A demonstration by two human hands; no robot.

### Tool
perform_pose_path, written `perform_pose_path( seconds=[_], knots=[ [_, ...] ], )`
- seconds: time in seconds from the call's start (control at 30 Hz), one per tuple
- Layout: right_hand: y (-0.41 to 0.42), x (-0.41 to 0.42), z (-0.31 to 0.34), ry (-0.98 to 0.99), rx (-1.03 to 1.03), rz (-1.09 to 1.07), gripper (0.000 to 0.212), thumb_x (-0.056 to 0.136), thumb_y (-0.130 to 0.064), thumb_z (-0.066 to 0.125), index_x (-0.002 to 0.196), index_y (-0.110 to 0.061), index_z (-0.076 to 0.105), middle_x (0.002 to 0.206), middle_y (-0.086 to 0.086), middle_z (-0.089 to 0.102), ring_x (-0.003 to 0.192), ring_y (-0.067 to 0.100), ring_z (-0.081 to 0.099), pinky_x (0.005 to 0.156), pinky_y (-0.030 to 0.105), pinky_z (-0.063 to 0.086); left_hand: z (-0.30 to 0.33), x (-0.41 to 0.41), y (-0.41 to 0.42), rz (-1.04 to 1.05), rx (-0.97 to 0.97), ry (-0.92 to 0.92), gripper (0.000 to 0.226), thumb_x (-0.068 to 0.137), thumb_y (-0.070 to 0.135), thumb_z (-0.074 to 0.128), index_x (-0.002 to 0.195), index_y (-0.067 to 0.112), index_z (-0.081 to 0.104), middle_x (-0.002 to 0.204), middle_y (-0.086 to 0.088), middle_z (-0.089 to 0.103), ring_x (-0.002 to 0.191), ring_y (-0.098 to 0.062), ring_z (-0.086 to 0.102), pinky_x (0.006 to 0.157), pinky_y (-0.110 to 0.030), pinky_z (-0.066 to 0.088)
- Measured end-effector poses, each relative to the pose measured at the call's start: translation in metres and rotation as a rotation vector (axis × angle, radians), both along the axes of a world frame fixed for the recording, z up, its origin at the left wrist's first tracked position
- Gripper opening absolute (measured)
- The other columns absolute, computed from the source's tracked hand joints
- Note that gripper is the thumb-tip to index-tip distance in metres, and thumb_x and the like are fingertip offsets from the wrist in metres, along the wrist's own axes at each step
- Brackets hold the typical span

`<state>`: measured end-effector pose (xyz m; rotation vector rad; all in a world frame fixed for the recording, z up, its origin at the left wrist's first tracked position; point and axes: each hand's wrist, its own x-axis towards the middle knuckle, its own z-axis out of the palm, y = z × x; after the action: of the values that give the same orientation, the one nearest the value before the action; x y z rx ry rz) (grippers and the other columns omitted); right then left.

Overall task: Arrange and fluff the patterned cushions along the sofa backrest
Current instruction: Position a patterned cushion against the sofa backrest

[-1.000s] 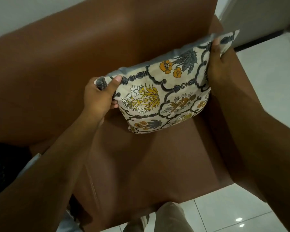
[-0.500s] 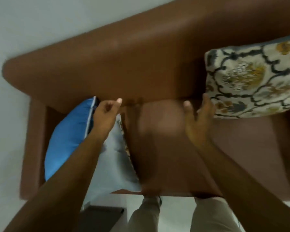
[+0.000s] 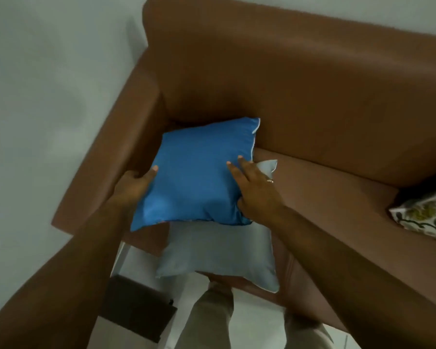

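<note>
Currently three cushions on the sofa (image 3: 312,102): one blue cushion (image 3: 196,175) gripped by left hand (image 3: 134,185) and right hand (image 3: 254,187), one grey cushion (image 3: 219,250) beneath, one patterned cushion (image 3: 425,215) far right.

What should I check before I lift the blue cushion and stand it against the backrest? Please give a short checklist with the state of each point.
1. Left hand grips the blue cushion at its left edge: ok.
2. Right hand holds its right side: ok.
3. Grey cushion underneath lies free of both hands: cannot tell.
4. Backrest behind the blue cushion is free: ok.
5. Patterned cushion stays clear, far right: ok.
</note>
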<state>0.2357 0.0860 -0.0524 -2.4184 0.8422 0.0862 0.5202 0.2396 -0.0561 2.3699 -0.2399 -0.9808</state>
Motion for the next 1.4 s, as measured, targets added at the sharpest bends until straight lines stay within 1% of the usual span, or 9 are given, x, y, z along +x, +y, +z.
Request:
perform_pose_path(
  seconds=[0.2,0.37,0.5,0.63,0.8,1.1,1.2,1.3,1.4],
  knots=[
    [0.012,0.018,-0.013,-0.109,0.733,-0.860,0.061,0.091,-0.045,0.054,0.145,-0.021,0.038,0.135,0.006,0.060,0.123,0.029,0.058,0.105,0.041,0.046,-0.034,-0.011,0.035,0.145,-0.029,0.320,0.090,0.073,0.080,0.060,0.137,0.017,0.058,0.122,-0.011,0.067,0.089,-0.024,0.069,0.073,-0.031,0.054],
    [-0.007,0.026,0.014,-0.268,0.807,-1.030,0.025,0.098,-0.020,0.049,0.121,-0.013,0.056,0.107,0.008,0.070,0.093,0.023,0.068,0.085,0.043,0.059,0.008,-0.018,0.008,0.215,-0.260,0.257,0.076,0.072,0.081,0.062,0.123,0.025,0.067,0.116,0.002,0.075,0.100,-0.020,0.072,0.086,-0.033,0.056],
    [-0.050,-0.016,0.064,-0.589,0.874,-1.212,0.025,0.102,-0.012,0.043,0.123,-0.023,0.051,0.082,0.004,0.068,0.054,0.018,0.062,0.042,0.026,0.051,0.070,-0.034,-0.055,0.172,-0.401,0.274,0.035,0.090,0.062,0.056,0.109,0.034,0.069,0.092,0.017,0.078,0.079,-0.005,0.073,0.059,-0.023,0.050],
    [-0.087,-0.112,0.103,-0.701,0.898,-1.313,0.031,0.103,-0.030,0.036,0.096,-0.020,0.064,0.061,0.006,0.059,0.037,0.012,0.050,0.034,0.015,0.036,0.108,-0.089,-0.133,0.118,-0.558,0.364,0.014,0.093,0.034,0.064,0.086,0.022,0.064,0.056,0.008,0.060,0.041,-0.003,0.043,0.040,-0.016,0.031],
    [-0.118,-0.219,0.111,-0.793,0.835,-1.354,0.079,0.077,-0.081,0.041,0.108,-0.014,0.067,0.062,0.005,0.068,0.053,0.018,0.068,0.047,0.025,0.056,0.121,-0.191,-0.222,0.044,-0.511,0.428,0.016,0.095,0.008,0.060,0.079,0.013,0.059,0.043,0.008,0.050,0.033,-0.002,0.039,0.037,-0.016,0.042],
    [-0.206,-0.297,0.056,-0.720,0.505,-1.450,0.033,0.100,-0.041,0.056,0.103,-0.008,0.061,0.070,0.010,0.066,0.053,0.021,0.069,0.054,0.035,0.062,0.080,-0.275,-0.309,0.057,-0.420,0.327,0.010,0.098,0.017,0.062,0.099,0.007,0.064,0.076,-0.006,0.060,0.046,-0.005,0.052,0.051,-0.023,0.054],
    [-0.224,-0.308,0.031,-0.415,0.313,-1.457,0.069,0.089,-0.068,0.054,0.124,-0.009,0.057,0.103,0.014,0.069,0.089,0.032,0.070,0.082,0.049,0.059,0.049,-0.282,-0.315,-0.034,-0.373,0.255,0.028,0.089,0.043,0.070,0.093,0.015,0.068,0.100,-0.012,0.074,0.081,-0.021,0.072,0.075,-0.042,0.062],
    [-0.221,-0.310,0.033,-0.363,-0.106,-1.359,0.073,0.092,-0.053,0.060,0.146,-0.008,0.041,0.140,0.020,0.047,0.127,0.034,0.047,0.102,0.041,0.041,0.038,-0.291,-0.316,-0.057,-0.393,0.197,0.071,0.064,0.073,0.076,0.110,0.020,0.063,0.119,-0.006,0.071,0.104,-0.026,0.071,0.088,-0.049,0.059],
    [-0.214,-0.302,0.028,-0.393,-0.296,-1.072,0.072,0.097,-0.051,0.053,0.151,-0.008,0.034,0.154,0.023,0.033,0.144,0.037,0.029,0.113,0.041,0.028,0.031,-0.302,-0.320,-0.111,-0.433,0.143,0.052,0.082,0.054,0.073,0.125,0.035,0.051,0.127,-0.005,0.062,0.108,-0.025,0.067,0.091,-0.048,0.058]
  ],
)
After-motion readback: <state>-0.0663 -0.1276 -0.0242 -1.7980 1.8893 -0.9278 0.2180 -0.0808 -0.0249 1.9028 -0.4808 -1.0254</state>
